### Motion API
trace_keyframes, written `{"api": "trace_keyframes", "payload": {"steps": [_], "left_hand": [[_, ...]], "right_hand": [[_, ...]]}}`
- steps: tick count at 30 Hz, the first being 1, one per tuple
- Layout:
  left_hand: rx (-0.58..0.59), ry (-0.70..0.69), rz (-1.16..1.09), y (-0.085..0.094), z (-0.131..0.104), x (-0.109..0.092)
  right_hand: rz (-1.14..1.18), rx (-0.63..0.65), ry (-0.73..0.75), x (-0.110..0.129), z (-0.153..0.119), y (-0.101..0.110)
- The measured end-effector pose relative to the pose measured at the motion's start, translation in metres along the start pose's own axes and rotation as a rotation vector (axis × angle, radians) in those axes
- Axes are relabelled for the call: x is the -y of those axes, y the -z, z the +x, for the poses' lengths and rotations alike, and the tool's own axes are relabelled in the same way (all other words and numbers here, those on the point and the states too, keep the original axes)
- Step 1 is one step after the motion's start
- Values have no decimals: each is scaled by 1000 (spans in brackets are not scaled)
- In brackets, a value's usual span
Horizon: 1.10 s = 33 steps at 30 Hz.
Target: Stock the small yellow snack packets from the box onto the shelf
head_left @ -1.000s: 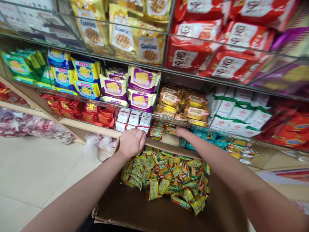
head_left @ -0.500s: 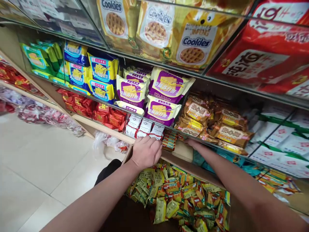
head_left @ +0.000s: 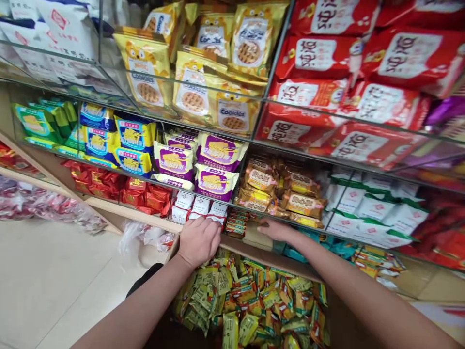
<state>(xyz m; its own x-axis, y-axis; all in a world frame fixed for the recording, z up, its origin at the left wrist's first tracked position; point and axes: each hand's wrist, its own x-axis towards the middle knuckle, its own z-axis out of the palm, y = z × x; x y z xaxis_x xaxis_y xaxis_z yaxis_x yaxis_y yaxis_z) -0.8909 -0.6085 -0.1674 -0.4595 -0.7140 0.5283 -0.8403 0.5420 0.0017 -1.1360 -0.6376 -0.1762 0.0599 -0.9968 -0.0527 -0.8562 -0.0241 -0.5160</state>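
My left hand (head_left: 199,242) is closed over the front edge of the low shelf, with its fingers bent beside small white packets (head_left: 201,206). My right hand (head_left: 274,229) reaches in under the glass front, above a bare tan compartment floor (head_left: 256,236). Its fingers point left and look slightly apart, with nothing visible in them. Just left of those fingers lies a stack of small orange-and-green packets (head_left: 236,223). Below both hands stands a cardboard box (head_left: 265,259) holding many yellow-and-orange wrapped snacks (head_left: 254,295).
Purple soda biscuit packs (head_left: 216,182) and brown snack packs (head_left: 257,180) fill the shelf above. Higher up are yellow cookie bags (head_left: 194,89) and red packs (head_left: 316,53). Glass dividers and fronts (head_left: 267,87) separate the compartments. Plastic bags (head_left: 134,242) lie on the tiled floor at left.
The view has tilted up and shifted right, showing more upper shelves. My right hand has come further into sight from beneath the glass front. My left hand keeps its place on the edge.
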Motion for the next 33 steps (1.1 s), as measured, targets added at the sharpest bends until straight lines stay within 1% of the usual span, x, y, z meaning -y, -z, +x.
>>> {"api": "trace_keyframes", "payload": {"steps": [2, 4, 5, 6, 7, 8, 9, 10, 11, 12, 14, 15, 17, 18, 20, 22, 23, 24, 25, 26, 27, 29, 30, 31, 32, 33], "left_hand": [[8, 5, 14, 1, 0, -1], [13, 11, 41, 2, 1, -1], [16, 15, 60, 2, 1, -2], [17, 21, 76, 3, 2, -3], [19, 27, 89, 4, 2, -4], [21, 30, 97, 5, 2, -5], [26, 26, 102, 7, 1, -6], [33, 20, 105, 9, 0, -8], [42, 13, 108, 11, -1, -9], [54, 7, 112, 13, -3, -10], [86, 6, 115, 17, -6, -12], [102, 11, 107, 20, -6, -12], [128, 32, 52, 25, -6, -13], [128, 42, -3, 29, -6, -14], [86, 42, -160, 38, -8, -19], [27, -2, -344, 46, -15, -33], [15, -22, -439, 49, -21, -43], [24, -22, -535, 51, -27, -56], [57, 9, -634, 51, -35, -70], [107, 74, -737, 49, -42, -86], [168, 171, -843, 46, -49, -102], [317, 381, -1068, 37, -60, -130], [397, 462, -1178, 32, -64, -142], [464, 524, -1279, 28, -67, -151], [507, 574, -1360, 24, -69, -158], [526, 618, -1419, 22, -71, -163]], "right_hand": [[4, 10, 75, 11, -48, 15], [-11, -108, 284, 20, -105, 20], [-23, -128, 368, 20, -132, 16], [-49, -104, 439, 17, -155, 8], [-92, -79, 472, 11, -173, -5], [-141, -88, 436, 1, -186, -20], [-190, -115, 354, -12, -193, -36], [-240, -168, 214, -25, -194, -53], [-292, -203, 83, -38, -193, -69], [-346, -210, -13, -49, -189, -82], [-443, -194, -130, -63, -180, -99], [-467, -176, -156, -66, -176, -103], [-450, -155, -184, -68, -173, -103], [-421, -152, -192, -68, -173, -99], [-366, -149, -191, -68, -176, -88], [-242, -205, -185, -67, -182, -76], [-108, -256, -188, -66, -187, -70], [80, -314, -196, -62, -193, -65], [312, -367, -212, -57, -199, -60], [565, -398, -233, -49, -205, -56], [805, -399, -260, -40, -212, -52], [1185, -371, -324, -18, -224, -46], [1300, -361, -348, -8, -229, -45], [1368, -363, -364, 1, -234, -44], [1396, -381, -374, 9, -237, -45], [1394, -411, -380, 15, -239, -46]]}}
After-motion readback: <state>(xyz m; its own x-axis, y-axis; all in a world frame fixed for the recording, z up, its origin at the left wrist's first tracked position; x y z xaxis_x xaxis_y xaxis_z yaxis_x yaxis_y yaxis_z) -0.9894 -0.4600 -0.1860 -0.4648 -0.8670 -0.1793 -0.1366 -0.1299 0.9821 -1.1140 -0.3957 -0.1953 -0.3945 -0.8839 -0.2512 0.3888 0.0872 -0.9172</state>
